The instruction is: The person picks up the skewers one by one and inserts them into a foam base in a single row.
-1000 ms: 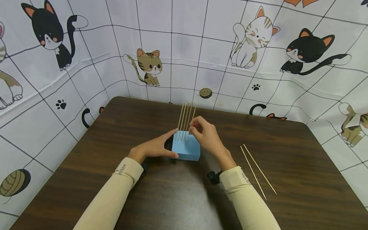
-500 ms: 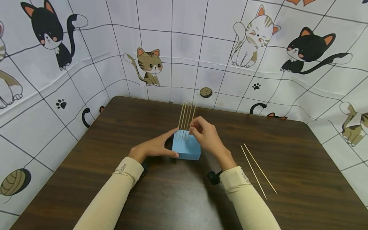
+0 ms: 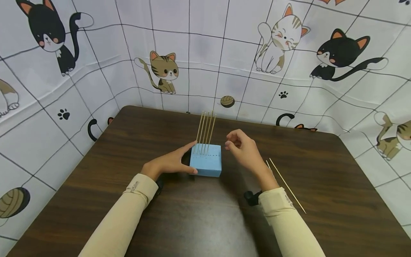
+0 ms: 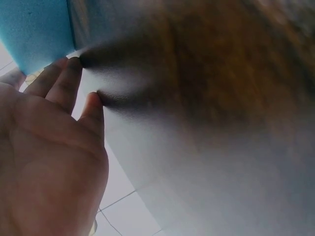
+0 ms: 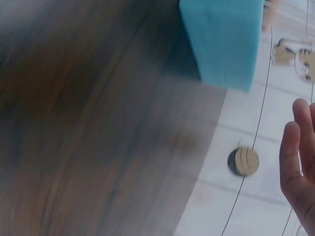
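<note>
Tabletop [image 3: 128, 150] blue foam block [image 3: 206, 165], upright skewers [image 3: 204, 131]

Staged recording booth: dark wood table [image 3: 337, 185] w/ cartoon-cat grid cloth [image 3: 205, 53] hung round 3 sides

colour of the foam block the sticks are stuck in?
Light blue. The foam block shows best in the head view, with the sticks standing in it.

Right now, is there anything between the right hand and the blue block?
No. In the head view only bare table lies between the right hand and the blue block.
</note>
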### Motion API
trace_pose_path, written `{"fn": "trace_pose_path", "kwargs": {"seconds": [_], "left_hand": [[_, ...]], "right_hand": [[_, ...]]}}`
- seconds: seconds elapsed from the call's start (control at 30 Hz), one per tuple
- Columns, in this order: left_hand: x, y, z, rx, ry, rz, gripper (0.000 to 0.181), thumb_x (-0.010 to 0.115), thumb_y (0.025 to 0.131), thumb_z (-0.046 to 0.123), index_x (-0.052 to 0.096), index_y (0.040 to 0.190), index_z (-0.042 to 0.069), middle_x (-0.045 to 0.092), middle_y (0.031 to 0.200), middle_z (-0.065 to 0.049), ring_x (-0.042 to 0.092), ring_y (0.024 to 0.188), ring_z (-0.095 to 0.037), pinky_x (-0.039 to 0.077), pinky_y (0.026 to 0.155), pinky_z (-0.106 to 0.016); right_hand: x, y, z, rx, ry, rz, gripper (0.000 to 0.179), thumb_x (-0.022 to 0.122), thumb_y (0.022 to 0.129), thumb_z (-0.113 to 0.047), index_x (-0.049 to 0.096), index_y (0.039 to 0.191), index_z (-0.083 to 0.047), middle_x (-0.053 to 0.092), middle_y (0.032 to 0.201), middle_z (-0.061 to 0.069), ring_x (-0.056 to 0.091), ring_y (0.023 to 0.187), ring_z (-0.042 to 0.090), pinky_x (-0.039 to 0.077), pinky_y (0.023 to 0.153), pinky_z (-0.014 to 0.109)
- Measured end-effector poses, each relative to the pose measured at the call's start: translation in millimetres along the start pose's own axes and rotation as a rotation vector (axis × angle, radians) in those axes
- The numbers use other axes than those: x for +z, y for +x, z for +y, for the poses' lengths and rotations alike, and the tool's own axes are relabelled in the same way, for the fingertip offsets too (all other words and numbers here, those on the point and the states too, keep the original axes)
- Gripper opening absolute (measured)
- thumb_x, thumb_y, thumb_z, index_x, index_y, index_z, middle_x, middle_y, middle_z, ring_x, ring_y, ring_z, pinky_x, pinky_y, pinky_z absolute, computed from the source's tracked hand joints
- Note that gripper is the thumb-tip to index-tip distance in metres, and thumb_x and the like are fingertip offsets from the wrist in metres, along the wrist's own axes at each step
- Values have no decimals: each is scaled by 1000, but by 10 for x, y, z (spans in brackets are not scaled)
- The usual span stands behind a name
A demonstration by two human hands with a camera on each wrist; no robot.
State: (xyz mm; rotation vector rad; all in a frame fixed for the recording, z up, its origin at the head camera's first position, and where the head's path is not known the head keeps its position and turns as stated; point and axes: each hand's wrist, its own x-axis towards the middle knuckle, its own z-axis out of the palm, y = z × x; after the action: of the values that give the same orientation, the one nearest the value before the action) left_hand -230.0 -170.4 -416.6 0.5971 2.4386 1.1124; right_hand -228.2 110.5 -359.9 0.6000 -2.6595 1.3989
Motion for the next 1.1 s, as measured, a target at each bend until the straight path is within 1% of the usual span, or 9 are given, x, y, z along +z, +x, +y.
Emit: {"fn": "trace_pose_path", "kwargs": {"seconds": [0.1, 0.2, 0.4, 0.53, 0.67, 0.7, 0.77, 0.93, 1.1], "left_hand": [[-10, -16, 6, -7, -3, -1, 111, 79, 81, 47, 4, 161, 30, 5, 167, 0, 11, 152, -28, 19, 118, -59], [-16, -20, 11, -6, -3, -6, 111, 79, 81, 48, 4, 161, 31, 4, 167, -1, 10, 153, -28, 19, 118, -58], [-30, -9, 30, 3, -5, -9, 111, 79, 81, 47, 4, 161, 27, 4, 167, -3, 10, 153, -29, 18, 119, -58], [-31, -16, 39, 5, -8, -8, 111, 79, 82, 46, 3, 161, 26, 4, 167, -5, 9, 152, -31, 17, 118, -59], [-29, -24, 13, 5, -10, -4, 111, 79, 82, 46, 3, 161, 27, 4, 167, -4, 9, 152, -30, 17, 118, -60], [-29, -25, 9, 9, -9, -3, 111, 79, 82, 46, 3, 161, 26, 4, 167, -5, 9, 152, -31, 17, 118, -60], [-27, -24, 3, 6, -10, -6, 111, 79, 81, 47, 3, 161, 29, 3, 167, -3, 9, 153, -30, 17, 118, -59], [-20, -14, 11, 8, -9, -8, 111, 78, 81, 48, 3, 161, 29, 3, 167, -3, 9, 153, -29, 17, 119, -59], [-11, 1, 4, 23, -5, -8, 111, 78, 82, 47, 3, 161, 24, 3, 167, -7, 9, 152, -34, 17, 118, -62]], "right_hand": [[-139, -57, 85, 20, -53, 3, 15, 59, 99, -9, 58, 113, -5, 66, 99, 11, 70, 92, 26, 55, 77, 37], [-308, -136, 192, 59, -116, -4, 16, 60, 99, -10, 60, 113, -3, 67, 99, 12, 68, 92, 29, 53, 75, 38], [-676, -338, 421, 194, -247, -38, 15, 58, 99, -12, 63, 110, -2, 70, 96, 15, 68, 90, 30, 50, 73, 36], [-858, -470, 524, 285, -301, -81, 20, 57, 100, -14, 64, 111, 1, 71, 92, 15, 68, 85, 30, 49, 73, 35], [-953, -562, 601, 377, -332, -150, 22, 57, 99, -16, 64, 110, 1, 70, 85, 12, 67, 79, 25, 48, 73, 36], [-971, -585, 617, 393, -338, -166, 21, 57, 99, -16, 64, 109, 1, 69, 82, 11, 66, 77, 23, 48, 73, 36], [-1002, -633, 649, 421, -344, -192, 20, 57, 99, -17, 65, 106, 0, 67, 78, 9, 63, 73, 20, 47, 70, 35], [-1085, -748, 750, 433, -369, -237, 17, 59, 97, -17, 66, 97, -2, 62, 69, 3, 57, 66, 18, 44, 65, 32], [-1126, -816, 819, 453, -376, -279, 15, 63, 94, -16, 66, 89, -2, 62, 69, 3, 58, 64, 17, 46, 64, 32]]}}
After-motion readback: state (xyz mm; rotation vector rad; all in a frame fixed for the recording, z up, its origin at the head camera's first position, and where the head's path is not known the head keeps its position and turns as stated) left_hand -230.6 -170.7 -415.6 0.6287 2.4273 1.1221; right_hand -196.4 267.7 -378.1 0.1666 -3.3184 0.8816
